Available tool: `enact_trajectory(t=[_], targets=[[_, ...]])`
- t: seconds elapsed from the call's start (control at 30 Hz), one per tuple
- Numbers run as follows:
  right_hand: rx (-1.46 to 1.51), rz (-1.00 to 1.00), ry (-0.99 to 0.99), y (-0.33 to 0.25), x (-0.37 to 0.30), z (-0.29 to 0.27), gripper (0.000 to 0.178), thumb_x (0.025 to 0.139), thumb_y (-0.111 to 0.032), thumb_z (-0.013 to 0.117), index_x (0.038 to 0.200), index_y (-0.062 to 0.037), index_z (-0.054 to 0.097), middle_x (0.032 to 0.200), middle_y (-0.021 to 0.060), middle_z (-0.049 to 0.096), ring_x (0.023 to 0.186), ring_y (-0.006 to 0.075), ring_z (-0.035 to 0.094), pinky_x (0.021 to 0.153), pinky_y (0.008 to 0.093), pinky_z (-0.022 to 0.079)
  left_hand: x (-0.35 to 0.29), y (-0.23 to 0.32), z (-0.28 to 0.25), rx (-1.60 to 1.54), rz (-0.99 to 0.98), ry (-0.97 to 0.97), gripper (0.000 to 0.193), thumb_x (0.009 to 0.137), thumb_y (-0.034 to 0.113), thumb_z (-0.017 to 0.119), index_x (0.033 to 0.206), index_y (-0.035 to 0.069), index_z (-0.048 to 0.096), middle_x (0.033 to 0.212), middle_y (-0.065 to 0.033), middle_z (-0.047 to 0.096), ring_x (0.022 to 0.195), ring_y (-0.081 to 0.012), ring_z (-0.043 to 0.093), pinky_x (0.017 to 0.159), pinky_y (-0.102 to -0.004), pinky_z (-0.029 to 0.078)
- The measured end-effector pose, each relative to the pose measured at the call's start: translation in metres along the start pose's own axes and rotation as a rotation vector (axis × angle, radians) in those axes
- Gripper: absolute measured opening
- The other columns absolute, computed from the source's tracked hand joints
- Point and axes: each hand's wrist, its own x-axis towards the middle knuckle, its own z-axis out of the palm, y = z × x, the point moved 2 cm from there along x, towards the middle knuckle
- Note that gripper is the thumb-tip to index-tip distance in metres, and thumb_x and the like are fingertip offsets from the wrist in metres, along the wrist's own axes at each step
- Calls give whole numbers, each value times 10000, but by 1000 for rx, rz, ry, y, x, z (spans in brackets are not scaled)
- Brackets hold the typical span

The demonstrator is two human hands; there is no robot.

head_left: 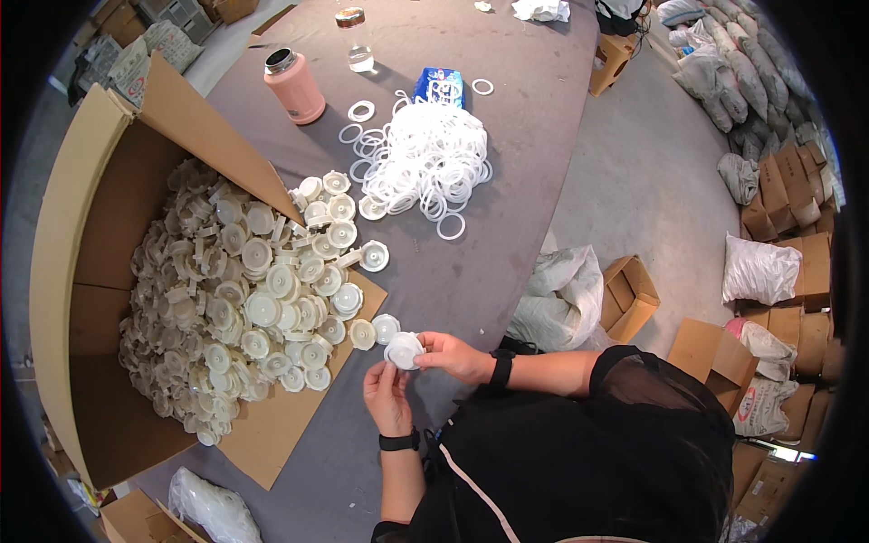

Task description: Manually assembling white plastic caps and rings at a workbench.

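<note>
Between my two hands is a round white plastic cap (pixel 403 349), held up close to the table's near edge. My right hand (pixel 455 358) pinches its right side. From below, the fingers of my left hand (pixel 387 398) close on its lower edge; a thin white rim shows there, but I cannot tell whether it is a separate ring. Just beyond lie two loose caps (pixel 386 327). To the left, a great heap of off-white caps (pixel 262 308) spills from a tipped cardboard box (pixel 95 299) onto its flap. A pile of thin white rings (pixel 425 158) lies farther up the table.
A pink flask (pixel 295 88), a clear jar (pixel 357 50) and a blue packet (pixel 439 86) stand beyond the rings on the grey table (pixel 507 163). White sacks (pixel 559 299) and open cartons (pixel 631 297) sit on the floor at right. A plastic bag (pixel 213 507) lies lower left.
</note>
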Motion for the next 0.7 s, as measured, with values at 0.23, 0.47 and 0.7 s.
enact_trajectory(t=[0.23,0.47,0.7], targets=[[-83,-59,-21,-2,-5,1,189,836,-196,515,957,-51,524,886,-12,543,811,57,483,723,212,389,0,-7,5,-184,-61,-97,90,825,104,509,887,41,494,900,-74,564,843,-165,557,747,-293,466],[183,64,161,12,-5,-1,258,869,-284,462,914,-49,559,849,-5,563,761,70,510,693,229,411,-2,-6,24,-137,-164,-34,70,828,134,502,838,67,482,858,-40,562,792,-132,563,703,-261,469],[139,109,111,10,-6,-5,300,863,-317,470,833,-43,590,813,2,581,738,65,519,658,222,419,-1,-12,26,-78,-131,-64,78,842,153,510,803,89,490,790,-12,551,693,-89,541,619,-235,460]])
